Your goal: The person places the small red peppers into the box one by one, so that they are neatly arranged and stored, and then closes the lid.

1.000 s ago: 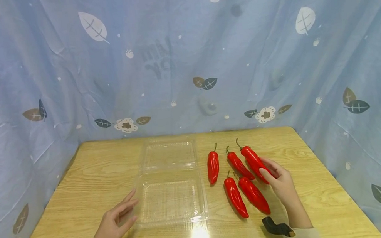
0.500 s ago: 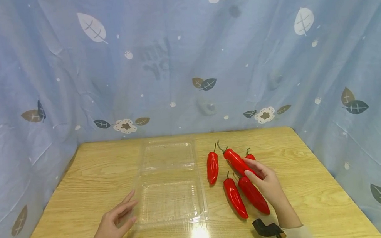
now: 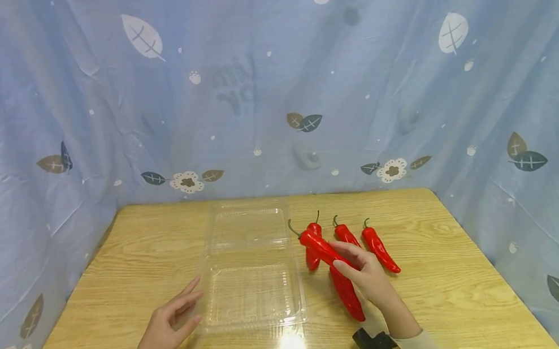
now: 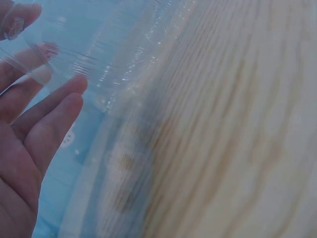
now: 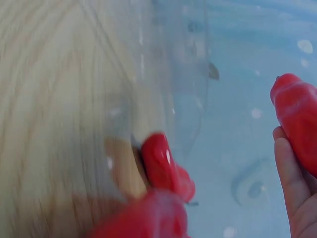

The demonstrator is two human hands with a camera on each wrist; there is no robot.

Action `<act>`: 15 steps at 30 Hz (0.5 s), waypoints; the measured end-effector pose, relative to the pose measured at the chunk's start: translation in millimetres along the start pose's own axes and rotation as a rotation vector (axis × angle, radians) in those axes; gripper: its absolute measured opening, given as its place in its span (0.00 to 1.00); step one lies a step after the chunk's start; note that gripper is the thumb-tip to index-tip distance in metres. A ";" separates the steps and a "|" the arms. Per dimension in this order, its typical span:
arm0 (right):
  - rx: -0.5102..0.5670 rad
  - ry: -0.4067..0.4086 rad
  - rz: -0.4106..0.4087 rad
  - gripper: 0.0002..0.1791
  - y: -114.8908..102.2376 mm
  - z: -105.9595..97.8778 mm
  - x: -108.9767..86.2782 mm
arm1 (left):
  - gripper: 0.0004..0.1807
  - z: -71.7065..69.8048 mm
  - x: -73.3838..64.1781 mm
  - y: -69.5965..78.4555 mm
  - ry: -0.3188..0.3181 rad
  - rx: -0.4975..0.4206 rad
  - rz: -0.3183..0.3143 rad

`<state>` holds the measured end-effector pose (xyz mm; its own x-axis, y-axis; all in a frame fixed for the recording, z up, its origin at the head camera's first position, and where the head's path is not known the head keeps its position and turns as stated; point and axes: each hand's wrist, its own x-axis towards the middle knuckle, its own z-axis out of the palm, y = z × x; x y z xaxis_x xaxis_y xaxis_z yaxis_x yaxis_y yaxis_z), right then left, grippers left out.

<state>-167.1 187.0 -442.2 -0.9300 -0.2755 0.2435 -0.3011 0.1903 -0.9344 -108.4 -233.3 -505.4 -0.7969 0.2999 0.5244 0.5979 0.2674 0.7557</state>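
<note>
My right hand (image 3: 364, 276) grips a red chili pepper (image 3: 320, 248) by its lower part, its green stem pointing away to the left. In the right wrist view, the held pepper (image 5: 297, 114) appears at the right edge. In the head view it overlaps another pepper (image 3: 313, 261). More peppers lie around the hand: one in front (image 3: 347, 295), one behind (image 3: 346, 234) and one to its right (image 3: 380, 250). My left hand (image 3: 165, 328) is beside a hinged clear plastic box (image 3: 300, 303), fingers loosely extended at its left edge. Exact contact is hard to tell.
The box's raised-back lid half (image 3: 249, 229) lies toward the far edge of the wooden table (image 3: 148, 239). A blue patterned curtain (image 3: 250, 86) encloses the back and sides. Dark wrist mounts (image 3: 374, 342) sit at both wrists.
My right hand has carried its pepper leftward, toward the box, uncovering the pepper on the right. A pepper near the front is now hidden behind that hand. The left hand stays put.
</note>
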 end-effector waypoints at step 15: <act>0.069 -0.162 0.035 0.21 -3.2 53.0 7.7 | 0.23 -0.6 0.2 2.0 -0.005 0.015 -0.018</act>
<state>-162.1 134.3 -451.2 -0.8916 -0.4192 0.1710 -0.2491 0.1388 -0.9585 -107.4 -233.2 -503.5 -0.8070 0.2993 0.5091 0.5850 0.2866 0.7587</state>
